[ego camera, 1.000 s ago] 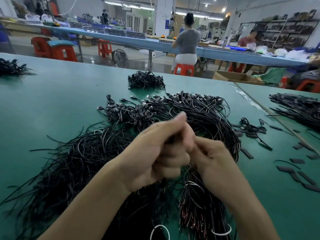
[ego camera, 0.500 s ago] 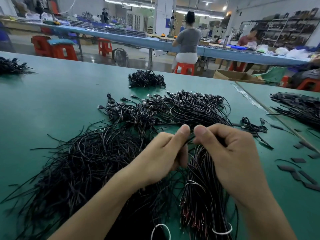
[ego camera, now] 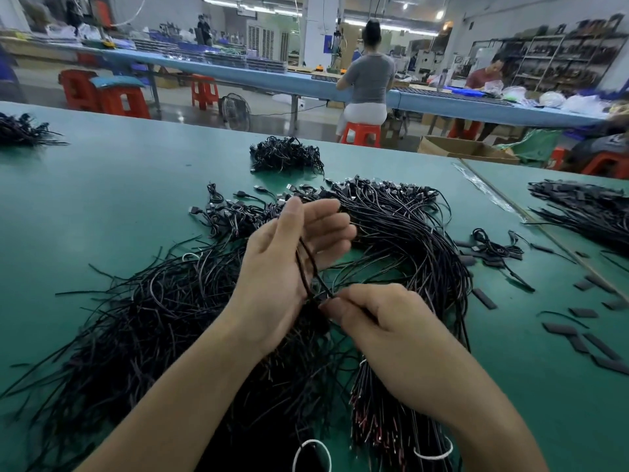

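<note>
1 black cable runs lengthwise up the palm of your left hand, whose fingers are straight and relaxed. Your right hand is nearer: it pinches the lower end beside the palm's heel, above the cable pile.

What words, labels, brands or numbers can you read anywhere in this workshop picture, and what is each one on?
No text can be read anywhere.
Blue sign on the white pillar: too small and blurred to read.
Cardboard box: no print shows.
Shelves at the far right: too blurred to tell any labels.
Black cable between the left hand and the right hand: no marking shows.
</note>
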`<control>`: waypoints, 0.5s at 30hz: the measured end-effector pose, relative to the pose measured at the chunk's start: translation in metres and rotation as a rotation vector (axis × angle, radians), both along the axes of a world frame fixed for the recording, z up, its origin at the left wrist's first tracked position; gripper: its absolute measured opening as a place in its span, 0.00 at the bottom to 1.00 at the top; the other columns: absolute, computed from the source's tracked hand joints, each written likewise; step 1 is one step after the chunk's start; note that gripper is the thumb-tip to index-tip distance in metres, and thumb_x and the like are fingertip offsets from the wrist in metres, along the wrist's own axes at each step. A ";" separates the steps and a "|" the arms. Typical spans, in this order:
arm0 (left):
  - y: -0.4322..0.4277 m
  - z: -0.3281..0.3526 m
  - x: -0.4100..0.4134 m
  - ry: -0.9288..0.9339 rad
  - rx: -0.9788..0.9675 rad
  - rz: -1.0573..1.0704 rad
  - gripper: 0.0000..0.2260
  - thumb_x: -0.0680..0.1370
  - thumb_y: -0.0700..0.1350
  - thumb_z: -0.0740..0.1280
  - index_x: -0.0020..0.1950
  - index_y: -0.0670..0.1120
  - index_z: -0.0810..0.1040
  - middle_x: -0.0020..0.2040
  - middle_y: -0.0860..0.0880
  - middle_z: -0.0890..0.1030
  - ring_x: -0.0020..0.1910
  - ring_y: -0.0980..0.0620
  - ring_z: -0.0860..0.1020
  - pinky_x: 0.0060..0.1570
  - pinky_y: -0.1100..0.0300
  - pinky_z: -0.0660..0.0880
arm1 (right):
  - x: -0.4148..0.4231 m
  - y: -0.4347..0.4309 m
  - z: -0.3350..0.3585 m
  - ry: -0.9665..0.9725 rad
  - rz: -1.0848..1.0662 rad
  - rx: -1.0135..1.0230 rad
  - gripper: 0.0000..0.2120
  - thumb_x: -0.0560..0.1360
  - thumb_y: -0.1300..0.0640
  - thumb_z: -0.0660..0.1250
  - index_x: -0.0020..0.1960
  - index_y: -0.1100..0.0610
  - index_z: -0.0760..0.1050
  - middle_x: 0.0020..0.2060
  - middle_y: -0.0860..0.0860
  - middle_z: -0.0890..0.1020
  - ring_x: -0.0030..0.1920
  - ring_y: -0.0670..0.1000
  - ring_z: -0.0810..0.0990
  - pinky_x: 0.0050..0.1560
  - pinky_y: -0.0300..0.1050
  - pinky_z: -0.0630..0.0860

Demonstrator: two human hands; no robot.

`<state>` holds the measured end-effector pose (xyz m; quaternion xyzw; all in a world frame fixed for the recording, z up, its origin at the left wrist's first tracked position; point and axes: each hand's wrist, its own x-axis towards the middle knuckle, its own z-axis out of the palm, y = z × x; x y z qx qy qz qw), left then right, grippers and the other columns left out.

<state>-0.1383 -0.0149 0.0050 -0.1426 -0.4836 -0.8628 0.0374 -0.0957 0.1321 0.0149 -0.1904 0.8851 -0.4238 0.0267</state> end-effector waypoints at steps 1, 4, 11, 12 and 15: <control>-0.001 -0.003 -0.001 0.052 -0.170 0.110 0.20 0.79 0.55 0.57 0.54 0.42 0.82 0.47 0.44 0.86 0.48 0.48 0.85 0.47 0.61 0.80 | 0.001 0.001 0.002 0.020 0.005 -0.008 0.14 0.81 0.49 0.63 0.41 0.55 0.78 0.23 0.46 0.70 0.24 0.45 0.64 0.25 0.42 0.63; 0.000 -0.005 0.003 0.145 -0.666 0.166 0.19 0.80 0.56 0.56 0.46 0.49 0.84 0.39 0.49 0.85 0.38 0.53 0.84 0.37 0.63 0.79 | 0.000 0.005 0.006 0.180 -0.075 -0.100 0.12 0.79 0.50 0.65 0.40 0.53 0.80 0.30 0.43 0.81 0.28 0.47 0.76 0.31 0.45 0.74; -0.004 0.009 0.019 -0.136 -0.614 -0.441 0.30 0.80 0.65 0.53 0.26 0.48 0.74 0.19 0.53 0.67 0.16 0.58 0.64 0.17 0.69 0.61 | -0.004 0.013 0.009 0.314 -0.184 -0.435 0.08 0.68 0.45 0.74 0.39 0.50 0.82 0.26 0.50 0.79 0.26 0.47 0.71 0.26 0.42 0.68; -0.008 0.011 0.019 -0.149 -0.470 -0.541 0.29 0.81 0.64 0.54 0.27 0.48 0.72 0.19 0.54 0.66 0.15 0.59 0.62 0.17 0.70 0.59 | -0.004 0.012 0.008 0.306 -0.183 -0.464 0.09 0.70 0.44 0.72 0.39 0.49 0.82 0.25 0.51 0.77 0.25 0.47 0.69 0.24 0.43 0.65; -0.015 0.019 0.017 -0.191 -0.031 -0.739 0.24 0.81 0.57 0.56 0.28 0.47 0.71 0.20 0.55 0.67 0.16 0.62 0.64 0.16 0.70 0.58 | -0.007 0.008 0.004 0.228 -0.209 -0.406 0.12 0.73 0.42 0.66 0.37 0.46 0.82 0.24 0.51 0.73 0.24 0.42 0.64 0.24 0.36 0.59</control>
